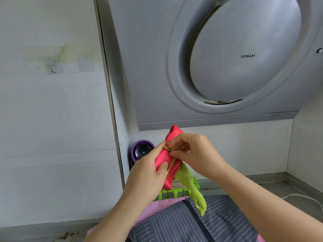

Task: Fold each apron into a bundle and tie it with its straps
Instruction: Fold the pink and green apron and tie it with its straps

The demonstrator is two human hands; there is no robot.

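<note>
Left hand [148, 173] is gripping the pink bundle [163, 158], right hand [195, 154] pinching its green strap [187, 182]. A hood [148, 75] is overhanging the steel counter [279, 181].

— Where's the camera?
— On the person's head, facing forward and a little down
— How near?
— Close over the left hand [148, 173] and right hand [197, 152], cooker hood [244, 67] right ahead

Headroom is limited by the slanted grey metal range hood [218, 75]. The corner is blocked by a purple round-lidded jar [142, 151] and a green plastic rack [176, 192]; bare steel countertop [288, 187] is seen rightward, crossed by a white cord [297, 194].
</note>
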